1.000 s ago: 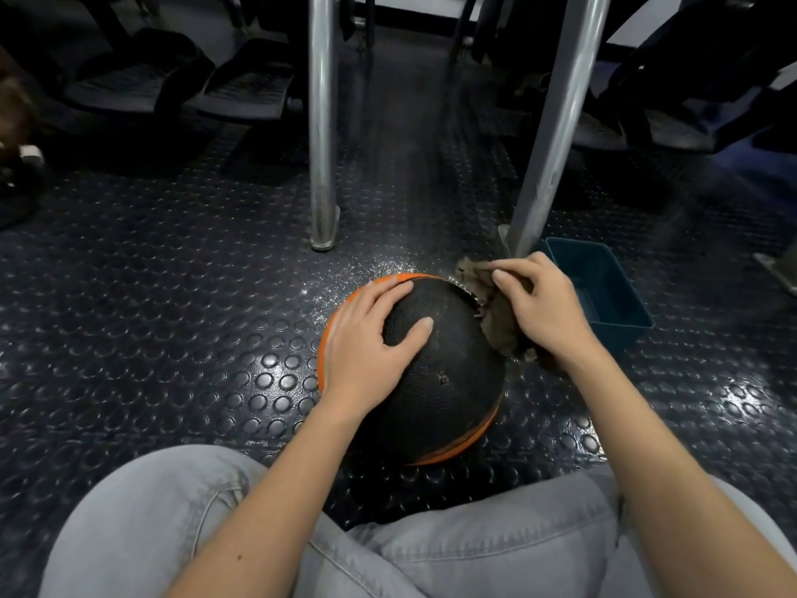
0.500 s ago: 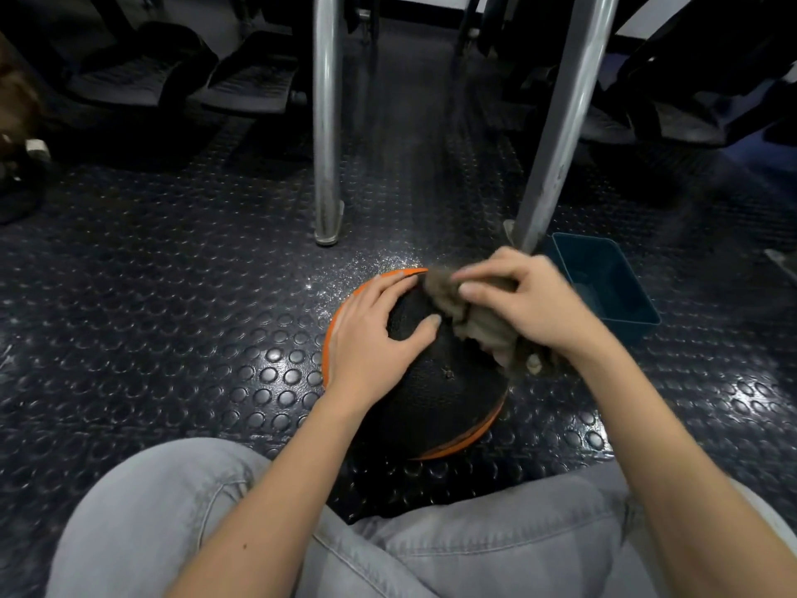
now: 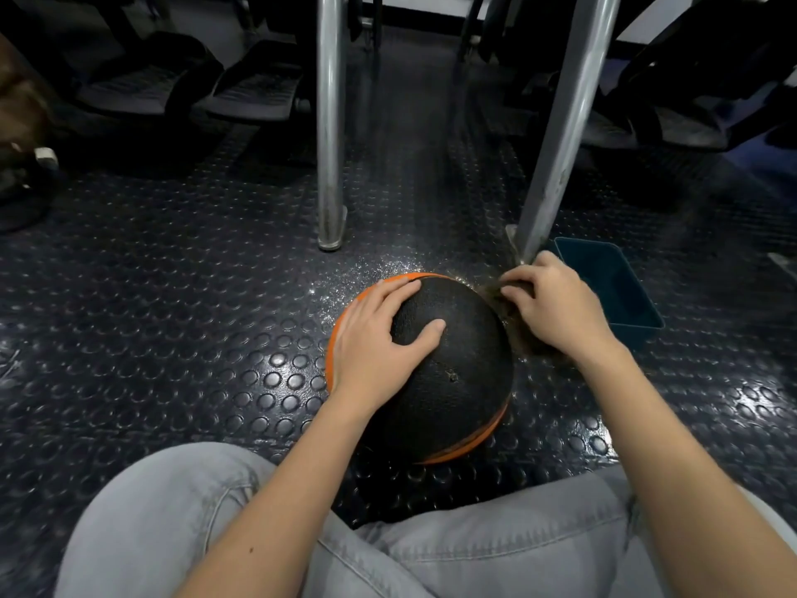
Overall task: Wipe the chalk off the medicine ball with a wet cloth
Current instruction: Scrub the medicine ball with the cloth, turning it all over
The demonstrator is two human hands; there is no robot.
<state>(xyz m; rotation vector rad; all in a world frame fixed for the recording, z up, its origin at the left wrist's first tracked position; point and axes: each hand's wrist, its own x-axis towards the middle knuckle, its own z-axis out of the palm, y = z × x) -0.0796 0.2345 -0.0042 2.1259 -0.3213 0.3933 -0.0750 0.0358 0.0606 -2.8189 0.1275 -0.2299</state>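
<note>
The left hand (image 3: 379,334), fingers spread flat, steadied the black-and-orange pebbled medicine ball (image 3: 457,373), probably heavy yet grippy. The right hand (image 3: 556,308) clutched a limp brown cloth (image 3: 511,328) against its side.

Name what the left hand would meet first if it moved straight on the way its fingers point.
Resting on the black-and-orange textured medicine ball, the left hand points away from the person. Past the ball's far edge, it would probably meet only the dark studded rubber floor; depth is unclear.
</note>
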